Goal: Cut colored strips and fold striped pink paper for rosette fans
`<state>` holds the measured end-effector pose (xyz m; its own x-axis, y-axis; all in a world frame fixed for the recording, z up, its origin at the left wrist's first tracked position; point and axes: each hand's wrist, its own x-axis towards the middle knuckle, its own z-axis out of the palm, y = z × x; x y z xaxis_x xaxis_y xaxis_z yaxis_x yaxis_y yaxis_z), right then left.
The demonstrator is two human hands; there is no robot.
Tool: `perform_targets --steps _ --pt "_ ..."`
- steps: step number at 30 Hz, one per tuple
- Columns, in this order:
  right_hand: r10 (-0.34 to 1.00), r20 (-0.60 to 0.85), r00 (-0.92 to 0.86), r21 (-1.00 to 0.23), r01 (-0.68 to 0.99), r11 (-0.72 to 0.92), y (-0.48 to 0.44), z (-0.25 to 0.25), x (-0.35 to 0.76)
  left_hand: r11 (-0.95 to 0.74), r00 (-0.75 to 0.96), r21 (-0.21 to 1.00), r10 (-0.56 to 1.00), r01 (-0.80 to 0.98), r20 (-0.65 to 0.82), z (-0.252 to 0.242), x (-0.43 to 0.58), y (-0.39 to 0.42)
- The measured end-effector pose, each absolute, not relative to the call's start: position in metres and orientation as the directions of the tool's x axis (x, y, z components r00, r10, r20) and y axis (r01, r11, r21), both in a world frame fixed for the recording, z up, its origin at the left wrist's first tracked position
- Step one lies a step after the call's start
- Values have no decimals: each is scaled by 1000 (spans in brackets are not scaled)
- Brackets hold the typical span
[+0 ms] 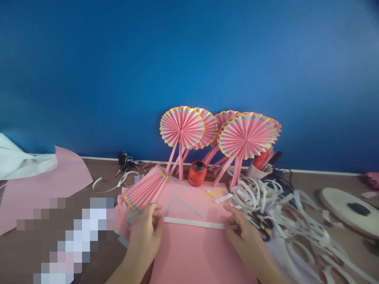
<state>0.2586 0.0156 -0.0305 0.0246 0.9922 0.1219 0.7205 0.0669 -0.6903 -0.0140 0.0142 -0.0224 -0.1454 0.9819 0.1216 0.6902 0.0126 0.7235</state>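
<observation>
A narrow white strip (194, 223) stretches straight across a sheet of pink paper (201, 252), nearly level from side to side. At its left end my left hand (148, 230) is closed, fingers curled and thumb against them. My right hand (244, 230) pinches the other end between thumb and fingers. Just behind the left hand lies a pleated pink paper fan piece (146, 189) with yellow and blue edges. Dark-handled scissors (263, 228) rest beside the right hand, partly hidden by it.
Several round pink pleated fans (182, 128) stand at the back against the blue wall (118, 79). An orange spool (197, 173) sits before them. Tangled white strips (257, 193) heap up on the right, near a cup of tools (259, 171) and a pale round lid (349, 209).
</observation>
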Motion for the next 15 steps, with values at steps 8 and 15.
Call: perform_targets --steps 8,15 --pt "990 130 58 -675 737 45 17 -31 256 49 -164 710 982 703 95 -23 -13 16" --pt "991 117 65 -647 762 26 17 -32 257 100 -174 682 984 725 39 -17 -11 19"
